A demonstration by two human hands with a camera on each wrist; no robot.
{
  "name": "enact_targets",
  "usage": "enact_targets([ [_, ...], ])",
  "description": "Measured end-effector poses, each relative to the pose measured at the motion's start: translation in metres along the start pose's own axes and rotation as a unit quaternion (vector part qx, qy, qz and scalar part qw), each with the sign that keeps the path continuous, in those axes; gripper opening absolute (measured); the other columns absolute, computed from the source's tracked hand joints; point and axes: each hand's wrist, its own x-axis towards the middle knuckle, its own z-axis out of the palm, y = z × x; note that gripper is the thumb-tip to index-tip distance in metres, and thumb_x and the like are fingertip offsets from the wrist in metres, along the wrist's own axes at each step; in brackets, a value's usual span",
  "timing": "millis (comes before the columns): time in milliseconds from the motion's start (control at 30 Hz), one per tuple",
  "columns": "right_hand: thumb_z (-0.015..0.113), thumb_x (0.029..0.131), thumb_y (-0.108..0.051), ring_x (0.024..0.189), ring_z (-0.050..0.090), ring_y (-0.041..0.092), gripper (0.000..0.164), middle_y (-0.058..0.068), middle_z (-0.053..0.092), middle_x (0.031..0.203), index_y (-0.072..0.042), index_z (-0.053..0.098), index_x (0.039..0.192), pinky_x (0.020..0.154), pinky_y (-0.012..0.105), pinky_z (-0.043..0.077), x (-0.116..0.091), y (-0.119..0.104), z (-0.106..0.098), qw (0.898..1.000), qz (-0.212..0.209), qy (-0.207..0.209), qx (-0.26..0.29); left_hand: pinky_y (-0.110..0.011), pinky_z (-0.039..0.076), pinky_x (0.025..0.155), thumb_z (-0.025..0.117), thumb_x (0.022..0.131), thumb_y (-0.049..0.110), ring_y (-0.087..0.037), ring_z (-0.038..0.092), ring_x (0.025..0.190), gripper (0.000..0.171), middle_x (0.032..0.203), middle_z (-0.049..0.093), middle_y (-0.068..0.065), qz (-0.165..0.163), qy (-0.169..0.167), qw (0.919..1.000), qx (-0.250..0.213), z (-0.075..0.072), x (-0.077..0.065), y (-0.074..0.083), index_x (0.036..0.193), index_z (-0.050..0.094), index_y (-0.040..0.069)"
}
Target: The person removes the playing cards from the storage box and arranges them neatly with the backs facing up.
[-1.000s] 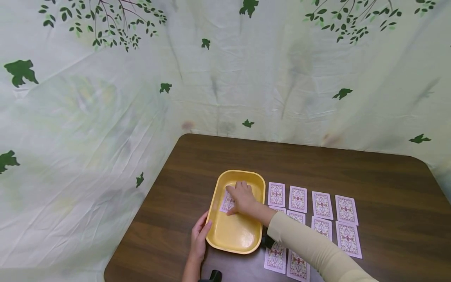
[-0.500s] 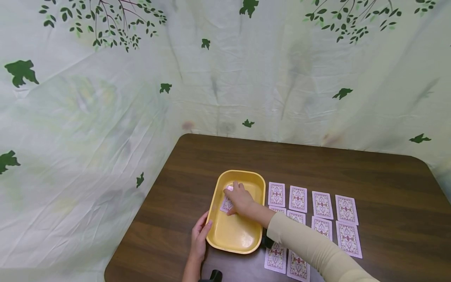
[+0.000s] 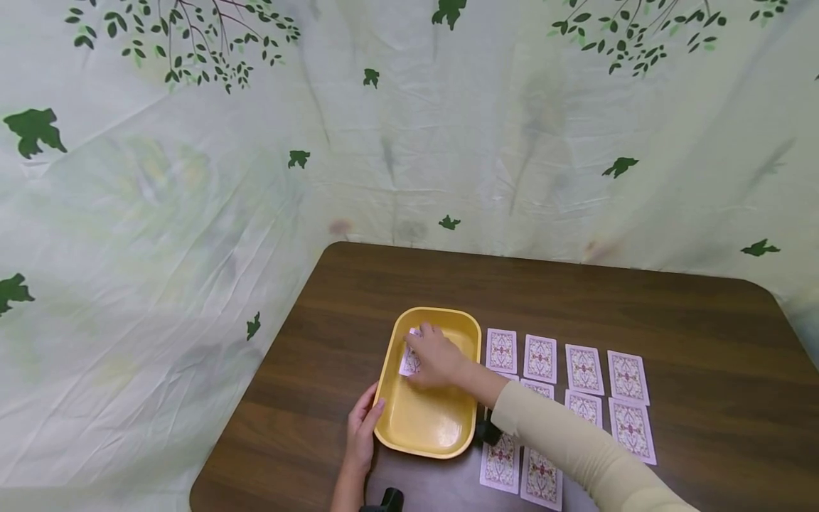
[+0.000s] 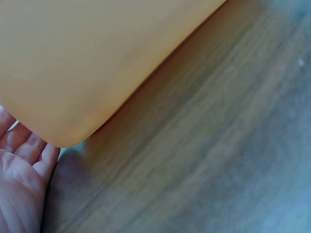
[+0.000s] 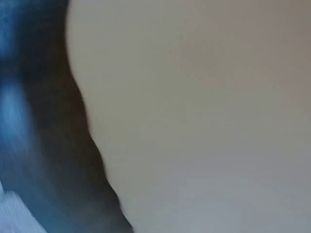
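Note:
A yellow tray (image 3: 427, 427) sits on the table, left of the laid-out cards. My left hand (image 3: 360, 430) grips its left side, thumb at the rim; in the left wrist view the curled fingers of that left hand (image 4: 22, 177) lie by a corner of the tray (image 4: 92, 63). Inside the tray, along its left wall, is a patterned playing card (image 3: 409, 361), back up. My right hand (image 3: 440, 361) reaches over it, thumb and fingers spanning the card's near and far edges and covering most of it. A blurred tray wall (image 5: 194, 111) fills most of the right wrist view.
Several face-down cards (image 3: 540, 359) lie in rows right of the tray, partly hidden under my right sleeve (image 3: 563, 441). They rest on a dark wooden table (image 3: 576, 299). A pale leaf-printed cloth (image 3: 512, 142) hangs behind the table and at its left.
My right hand has shifted slightly left and away from me, and the card under it has slid a little toward the tray's far end. The left hand has stayed at the tray.

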Motion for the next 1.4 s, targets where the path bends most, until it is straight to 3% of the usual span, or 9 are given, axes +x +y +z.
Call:
enact_targets([
  [167,0.082,0.064,-0.031,0.1,0.045,0.029,0.066,0.021,0.044,0.116,-0.008,0.056,0.12,0.082,0.038,0.042,-0.003,0.007,-0.025,0.998,-0.016,0.026,0.057,-0.024,0.044,0.084,0.043,0.093,-0.004,-0.02,0.053,0.102,0.036,0.124,0.046,-0.032,0.001,0.005,0.9999,-0.012,-0.002,0.003,-0.013,0.127,0.043,-0.015],
  [367,0.082,0.065,-0.027,0.106,0.045,0.033,0.069,0.024,0.043,0.123,-0.007,0.054,0.125,0.089,0.042,0.04,-0.021,0.017,-0.05,0.996,-0.017,0.045,0.076,-0.023,0.044,0.084,0.045,0.093,0.002,-0.017,0.053,0.102,0.038,0.124,0.047,-0.03,0.006,0.007,0.9999,-0.004,-0.002,0.003,-0.017,0.128,0.043,-0.013],
  [800,0.078,0.069,-0.039,0.109,0.044,0.026,0.073,0.016,0.04,0.129,-0.015,0.047,0.131,0.085,0.039,0.045,-0.077,0.037,-0.08,0.991,0.024,0.097,0.085,-0.022,0.044,0.083,0.045,0.094,0.003,-0.016,0.054,0.101,0.038,0.125,0.047,-0.029,-0.003,0.022,0.9998,-0.004,-0.005,0.001,-0.016,0.128,0.044,-0.013],
  [1000,0.081,0.067,-0.039,0.105,0.048,0.027,0.081,0.016,0.041,0.129,-0.015,0.044,0.135,0.08,0.041,0.047,-0.119,0.049,-0.087,0.99,0.055,0.101,0.078,-0.023,0.044,0.083,0.046,0.094,0.005,-0.018,0.054,0.1,0.038,0.124,0.048,-0.029,-0.007,0.013,0.9999,-0.005,-0.002,0.002,-0.017,0.128,0.044,-0.012],
  [1167,0.082,0.064,-0.037,0.101,0.05,0.025,0.082,0.016,0.042,0.127,-0.011,0.046,0.133,0.077,0.04,0.048,-0.161,0.062,-0.081,0.991,0.073,0.093,0.06,-0.023,0.044,0.083,0.046,0.094,0.005,-0.017,0.054,0.1,0.038,0.123,0.048,-0.029,-0.004,0.01,0.9999,-0.003,-0.002,0.003,-0.017,0.127,0.044,-0.012],
  [1400,0.083,0.063,-0.036,0.103,0.05,0.027,0.07,0.018,0.046,0.123,-0.008,0.053,0.12,0.079,0.043,0.047,-0.216,0.077,-0.068,0.993,0.038,0.112,0.024,-0.022,0.045,0.082,0.046,0.094,0.005,-0.016,0.055,0.099,0.038,0.123,0.048,-0.03,-0.008,0.014,0.9998,-0.007,-0.001,0.003,-0.017,0.128,0.044,-0.012],
])
